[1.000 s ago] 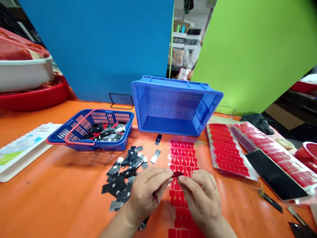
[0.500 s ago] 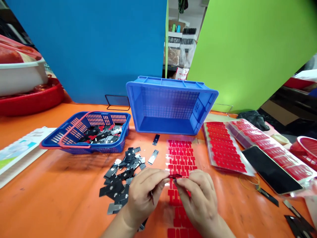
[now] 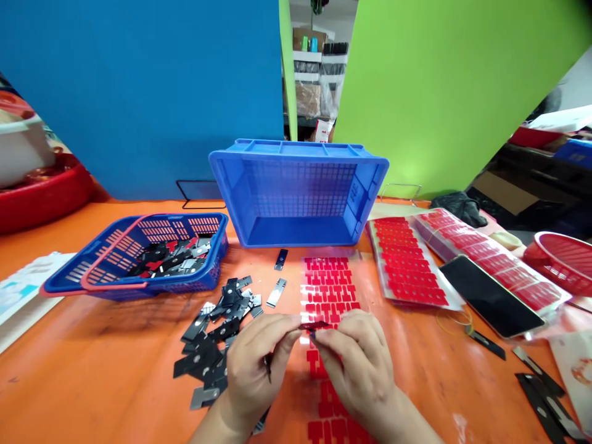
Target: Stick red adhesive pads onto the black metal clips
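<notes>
My left hand (image 3: 261, 357) pinches one end of a small dark plate (image 3: 315, 325), held nearly edge-on, with a reddish tint. Another thin dark piece (image 3: 267, 366) pokes out under its curled fingers. Thumb and forefinger of my right hand (image 3: 358, 357) are closed at the plate's other end; the fingertips partly hide it. Below both hands lies a clear sheet of red T-shaped stickers (image 3: 329, 279). Left of my left hand is a loose pile of black and silver metal plates (image 3: 208, 351). Two single plates, one silver (image 3: 276, 293) and one black (image 3: 280, 259), lie beyond the pile.
A blue basket (image 3: 217, 265) with a pink handle holds many plates, some with red on them. Behind stands a blue crate (image 3: 296, 237) on its side. To the right are stacked red sticker sheets (image 3: 407, 262), a phone (image 3: 493, 296), a red basket (image 3: 562, 262) and several dark plates (image 3: 541, 404).
The view has shifted, so the surroundings appear further left. Both hands keep their pinch on the small dark plate, with only slight movement of the fingers.
</notes>
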A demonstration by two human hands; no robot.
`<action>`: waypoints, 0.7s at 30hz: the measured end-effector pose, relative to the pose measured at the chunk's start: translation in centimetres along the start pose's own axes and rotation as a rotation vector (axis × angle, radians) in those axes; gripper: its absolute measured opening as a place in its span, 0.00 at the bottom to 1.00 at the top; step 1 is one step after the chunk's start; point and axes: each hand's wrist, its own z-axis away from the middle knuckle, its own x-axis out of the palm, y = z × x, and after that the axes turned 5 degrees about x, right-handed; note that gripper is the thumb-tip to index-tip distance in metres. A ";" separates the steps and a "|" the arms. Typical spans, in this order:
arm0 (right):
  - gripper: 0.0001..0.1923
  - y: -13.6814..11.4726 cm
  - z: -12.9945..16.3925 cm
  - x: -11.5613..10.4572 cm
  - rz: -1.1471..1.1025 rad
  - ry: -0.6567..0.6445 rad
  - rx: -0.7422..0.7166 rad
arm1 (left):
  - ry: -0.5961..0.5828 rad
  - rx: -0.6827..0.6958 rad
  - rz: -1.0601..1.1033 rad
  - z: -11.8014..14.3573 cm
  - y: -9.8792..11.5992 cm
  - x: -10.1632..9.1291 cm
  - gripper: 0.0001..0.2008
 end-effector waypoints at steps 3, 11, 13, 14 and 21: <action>0.11 0.0 0.0 0.0 0.005 -0.005 -0.004 | 0.000 -0.012 -0.001 0.1 0.0 0.0 0.14; 0.11 -0.1 -0.1 -0.2 0.015 -0.001 -0.025 | 0.017 -0.063 -0.003 0.2 0.0 0.0 0.12; 0.13 -0.1 -0.1 -0.4 -0.001 -0.024 -0.016 | 0.027 -0.072 -0.001 0.2 0.0 0.1 0.12; 0.13 -0.2 -0.1 -0.5 -0.015 -0.040 -0.010 | 0.030 -0.079 0.000 0.3 0.0 0.1 0.12; 0.19 -0.8 -0.4 -1.0 -0.064 -0.103 -0.009 | 0.049 -0.106 -0.017 0.3 0.2 -0.1 0.11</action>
